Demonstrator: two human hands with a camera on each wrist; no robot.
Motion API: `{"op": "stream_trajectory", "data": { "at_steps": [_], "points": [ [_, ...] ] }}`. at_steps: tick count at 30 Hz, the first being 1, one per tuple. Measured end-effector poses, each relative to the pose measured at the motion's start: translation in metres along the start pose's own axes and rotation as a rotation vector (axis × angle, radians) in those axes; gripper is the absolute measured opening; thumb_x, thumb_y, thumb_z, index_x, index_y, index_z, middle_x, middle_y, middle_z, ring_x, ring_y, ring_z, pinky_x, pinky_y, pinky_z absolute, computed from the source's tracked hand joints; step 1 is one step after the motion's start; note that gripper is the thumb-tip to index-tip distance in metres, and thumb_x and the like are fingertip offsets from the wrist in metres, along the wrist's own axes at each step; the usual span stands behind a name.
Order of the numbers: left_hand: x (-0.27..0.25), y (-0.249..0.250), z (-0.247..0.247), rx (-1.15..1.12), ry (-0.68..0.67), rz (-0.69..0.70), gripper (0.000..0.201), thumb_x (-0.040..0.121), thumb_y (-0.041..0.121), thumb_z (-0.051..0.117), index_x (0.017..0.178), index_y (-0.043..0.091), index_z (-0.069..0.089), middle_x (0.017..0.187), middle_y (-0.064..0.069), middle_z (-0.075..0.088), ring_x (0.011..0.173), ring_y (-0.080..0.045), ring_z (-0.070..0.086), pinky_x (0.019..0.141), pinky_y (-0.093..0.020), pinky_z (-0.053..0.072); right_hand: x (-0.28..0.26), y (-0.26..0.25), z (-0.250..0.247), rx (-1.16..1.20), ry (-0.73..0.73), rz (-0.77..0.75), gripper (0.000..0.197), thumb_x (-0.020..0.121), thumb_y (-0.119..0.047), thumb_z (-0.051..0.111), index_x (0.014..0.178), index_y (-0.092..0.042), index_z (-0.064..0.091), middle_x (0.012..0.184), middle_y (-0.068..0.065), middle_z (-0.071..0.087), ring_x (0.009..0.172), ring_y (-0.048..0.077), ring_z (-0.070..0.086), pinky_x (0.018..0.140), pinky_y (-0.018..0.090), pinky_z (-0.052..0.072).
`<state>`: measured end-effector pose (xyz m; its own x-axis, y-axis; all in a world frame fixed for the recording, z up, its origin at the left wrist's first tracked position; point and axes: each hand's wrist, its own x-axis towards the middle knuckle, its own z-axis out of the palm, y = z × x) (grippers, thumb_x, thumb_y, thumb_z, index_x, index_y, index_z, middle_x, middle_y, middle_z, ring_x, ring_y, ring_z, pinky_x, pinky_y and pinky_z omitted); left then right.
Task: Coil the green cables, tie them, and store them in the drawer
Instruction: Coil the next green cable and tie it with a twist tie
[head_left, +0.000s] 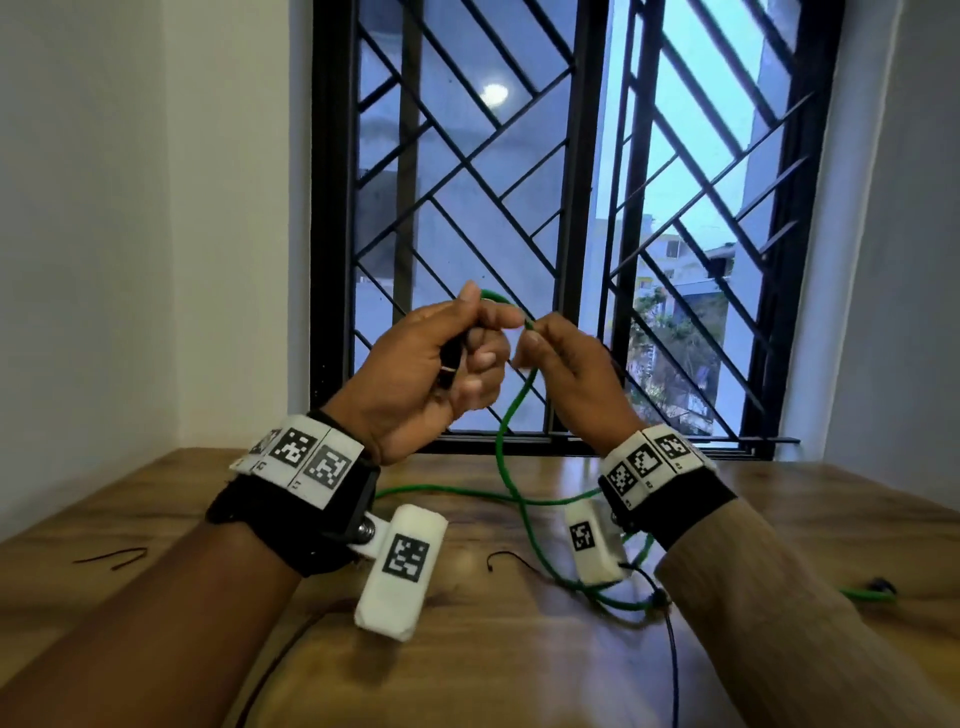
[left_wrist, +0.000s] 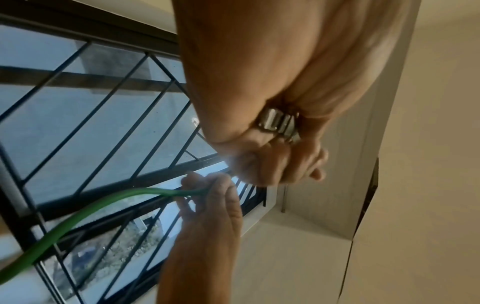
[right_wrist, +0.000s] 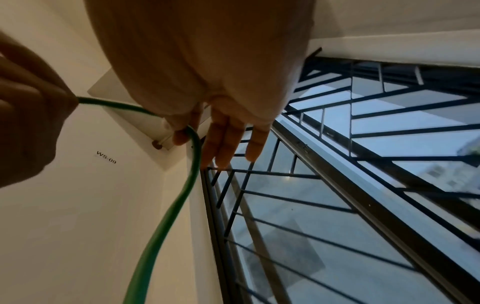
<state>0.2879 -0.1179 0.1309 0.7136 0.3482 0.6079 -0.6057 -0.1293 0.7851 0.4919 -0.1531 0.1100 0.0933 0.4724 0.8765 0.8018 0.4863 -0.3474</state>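
Note:
Both hands are raised in front of the window in the head view. My left hand (head_left: 483, 343) curls round one end of a green cable (head_left: 511, 415). Its metal plug (left_wrist: 276, 123) shows inside the fist (left_wrist: 285, 160) in the left wrist view. A short arc of cable runs over to my right hand (head_left: 530, 338), which pinches it between thumb and forefinger (right_wrist: 192, 135), the other fingers straight. From there the cable (right_wrist: 166, 222) hangs down and lies in loose loops on the wooden table (head_left: 467, 675). No drawer is in view.
Two black ties lie on the table, one at the left (head_left: 111, 558) and one in the middle (head_left: 506, 558). Another green cable end (head_left: 867, 592) lies at the right. A thin black lead (head_left: 672, 665) trails off the front. A barred window (head_left: 571, 208) stands behind the table.

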Motion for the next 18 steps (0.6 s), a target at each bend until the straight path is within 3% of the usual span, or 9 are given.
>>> {"op": "stream_trajectory", "data": {
  "at_steps": [1, 3, 5, 6, 9, 11, 14, 18],
  "points": [
    [-0.005, 0.003, 0.006, -0.053, -0.008, 0.011, 0.045, 0.108, 0.036, 0.037, 0.111, 0.003, 0.067, 0.072, -0.005, 0.057, 0.058, -0.016, 0.052, 0.054, -0.027, 0.045, -0.008, -0.010, 0.000, 0.065, -0.049, 0.038, 0.023, 0.109, -0.024, 0.048, 0.089, -0.024, 0.060, 0.072, -0.008, 0.061, 0.069, 0.010, 0.059, 0.070, 0.032, 0.050],
    [-0.016, 0.010, 0.018, -0.138, -0.026, 0.030, 0.049, 0.111, 0.033, 0.030, 0.129, -0.002, 0.061, 0.100, -0.012, 0.072, 0.089, -0.023, 0.069, 0.082, -0.035, 0.060, -0.026, -0.034, 0.002, 0.163, -0.113, 0.148, 0.028, 0.109, -0.027, 0.045, 0.090, -0.033, 0.065, 0.066, -0.005, 0.055, 0.062, 0.015, 0.055, 0.057, 0.038, 0.054],
    [-0.026, 0.016, 0.030, -0.209, -0.060, 0.063, 0.051, 0.112, 0.030, 0.027, 0.140, -0.004, 0.051, 0.133, -0.020, 0.066, 0.124, -0.030, 0.064, 0.109, -0.041, 0.051, -0.039, -0.060, 0.004, 0.201, -0.128, 0.251, 0.035, 0.111, -0.028, 0.045, 0.087, -0.041, 0.067, 0.069, 0.002, 0.047, 0.061, 0.015, 0.050, 0.055, 0.043, 0.059],
    [-0.029, 0.018, 0.035, -0.240, -0.070, 0.090, 0.051, 0.111, 0.029, 0.027, 0.145, -0.004, 0.047, 0.142, -0.022, 0.059, 0.133, -0.032, 0.057, 0.114, -0.043, 0.045, -0.042, -0.071, 0.003, 0.192, -0.123, 0.282, 0.033, 0.111, -0.028, 0.046, 0.089, -0.040, 0.067, 0.070, 0.005, 0.044, 0.060, 0.016, 0.049, 0.055, 0.045, 0.060],
    [-0.030, 0.023, 0.051, -0.345, 0.018, 0.169, 0.050, 0.107, 0.023, 0.036, 0.151, -0.002, 0.040, 0.150, -0.018, 0.053, 0.138, -0.028, 0.054, 0.118, -0.042, 0.039, -0.047, -0.095, -0.009, 0.132, -0.149, 0.333, 0.029, 0.110, -0.032, 0.049, 0.093, -0.033, 0.072, 0.061, 0.005, 0.043, 0.048, 0.020, 0.050, 0.049, 0.039, 0.057],
    [-0.025, 0.024, 0.056, -0.347, 0.121, 0.212, 0.049, 0.107, 0.020, 0.039, 0.152, 0.002, 0.039, 0.152, -0.014, 0.052, 0.138, -0.023, 0.054, 0.121, -0.040, 0.036, -0.050, -0.110, -0.021, 0.030, -0.250, 0.360, 0.032, 0.109, -0.035, 0.050, 0.090, -0.025, 0.073, 0.048, -0.003, 0.044, 0.039, 0.020, 0.053, 0.047, 0.036, 0.054],
    [-0.023, 0.024, 0.060, -0.107, 0.259, 0.258, 0.049, 0.107, 0.022, 0.041, 0.154, 0.007, 0.038, 0.155, -0.007, 0.049, 0.143, -0.018, 0.048, 0.124, -0.037, 0.030, -0.063, -0.134, -0.039, -0.296, -0.384, 0.232, 0.035, 0.108, -0.039, 0.050, 0.084, -0.023, 0.070, 0.050, -0.010, 0.050, 0.047, 0.005, 0.052, 0.054, 0.026, 0.043],
    [-0.028, 0.017, 0.061, 0.217, 0.350, 0.274, 0.041, 0.110, 0.024, 0.039, 0.146, 0.006, 0.047, 0.147, -0.010, 0.056, 0.137, -0.017, 0.054, 0.120, -0.036, 0.038, -0.080, -0.152, -0.064, -0.560, -0.361, 0.016, 0.039, 0.106, -0.047, 0.051, 0.078, -0.023, 0.063, 0.060, -0.007, 0.052, 0.057, 0.011, 0.049, 0.055, 0.033, 0.038]
  ]
}}
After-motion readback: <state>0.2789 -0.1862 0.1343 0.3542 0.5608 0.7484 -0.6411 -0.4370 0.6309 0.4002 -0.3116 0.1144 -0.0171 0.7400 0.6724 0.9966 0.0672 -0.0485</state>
